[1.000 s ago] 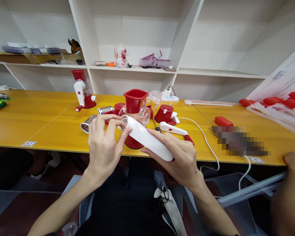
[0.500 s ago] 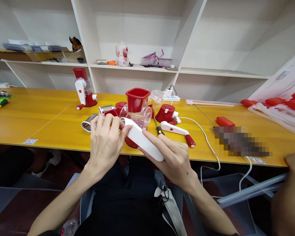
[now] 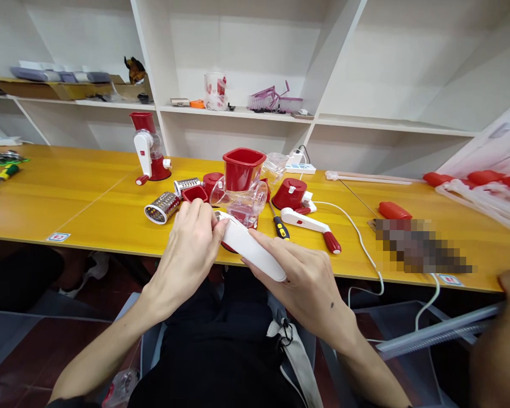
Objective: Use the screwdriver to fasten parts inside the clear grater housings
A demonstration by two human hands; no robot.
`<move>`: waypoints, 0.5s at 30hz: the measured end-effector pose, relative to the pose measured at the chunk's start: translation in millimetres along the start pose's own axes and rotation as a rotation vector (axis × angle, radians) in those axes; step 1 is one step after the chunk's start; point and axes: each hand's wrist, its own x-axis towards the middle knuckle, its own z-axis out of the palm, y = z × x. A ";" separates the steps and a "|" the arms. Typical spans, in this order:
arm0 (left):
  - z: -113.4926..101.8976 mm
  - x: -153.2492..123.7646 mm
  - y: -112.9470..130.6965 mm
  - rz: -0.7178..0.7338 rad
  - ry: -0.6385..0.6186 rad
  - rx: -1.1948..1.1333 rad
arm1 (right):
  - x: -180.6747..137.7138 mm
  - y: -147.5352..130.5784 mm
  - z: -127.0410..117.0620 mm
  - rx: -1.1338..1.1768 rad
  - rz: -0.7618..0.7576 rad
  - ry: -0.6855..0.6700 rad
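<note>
Both hands hold a long white plastic crank arm (image 3: pixel 255 251), tilted down to the right above the table's front edge. At its upper left end, my left hand (image 3: pixel 195 235) pinches it between thumb and curled fingers. My right hand (image 3: pixel 301 277) grips along the lower right side. What lies under the left fingers is hidden. Just behind stands a rotary grater body with a red hopper (image 3: pixel 243 170) and a clear housing (image 3: pixel 246 201). A steel grating drum (image 3: pixel 162 207) lies left of it. To the right are a screwdriver (image 3: pixel 281 228) and a white crank handle (image 3: pixel 306 221) with a red knob.
A complete red-and-white grater (image 3: pixel 149 148) stands at the back left. A red base (image 3: pixel 289 194) sits behind the crank handle. A white cable (image 3: pixel 361 243) runs over the table edge. Red parts in plastic bags (image 3: pixel 484 180) lie far right, and another person's arm (image 3: pixel 499 340) shows there.
The crank arm has turned slightly in my hands, showing more of its narrow edge. The camera view has shifted a little. Both hands keep hold of the arm.
</note>
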 end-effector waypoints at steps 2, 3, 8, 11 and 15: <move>-0.2 -1.4 2.5 0.015 0.023 0.057 | -0.2 -1.9 0.0 0.009 0.013 -0.001; 0.1 -2.0 3.7 0.030 0.039 0.095 | -0.2 -2.4 -0.4 0.015 0.021 -0.003; 0.6 -3.5 8.8 0.085 0.050 0.221 | -0.3 -1.8 -7.6 0.052 0.042 -0.042; -2.9 -2.9 10.2 0.086 0.083 0.204 | -0.7 -1.8 -11.6 0.034 0.022 0.017; -5.9 -0.3 8.9 0.060 0.241 0.096 | -1.6 -4.4 -10.1 -0.035 -0.009 0.130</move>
